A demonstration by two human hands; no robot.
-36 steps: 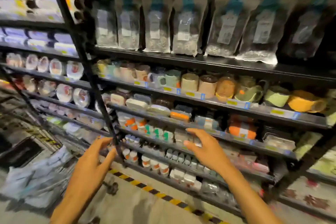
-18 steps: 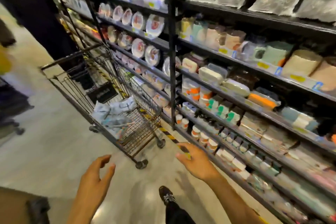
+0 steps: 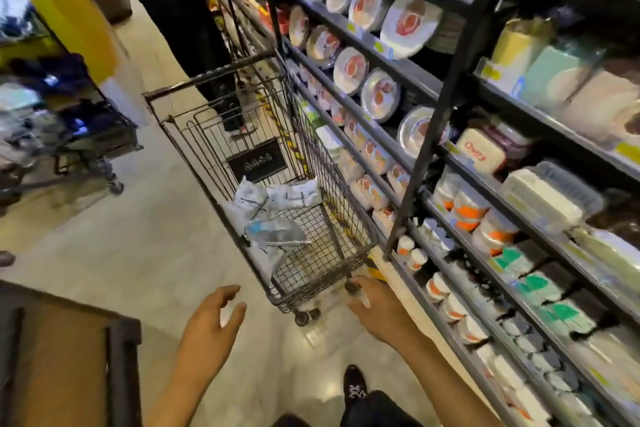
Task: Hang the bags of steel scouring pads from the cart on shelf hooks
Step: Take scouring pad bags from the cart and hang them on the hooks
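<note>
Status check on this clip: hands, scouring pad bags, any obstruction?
Left hand open, empty. Right hand open, empty, near the cart front corner. Bags lying in cart basket. Nothing blocking.

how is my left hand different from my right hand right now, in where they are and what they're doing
The bare left hand hangs over open floor, short of the black wire shopping cart; the bare right hand is at the cart's near corner, though actual contact is unclear. The left hand's fingers curl loosely, palm turned inward; the right hand shows its back, fingers stretched toward the cart. Both are empty, reaching forward.
</note>
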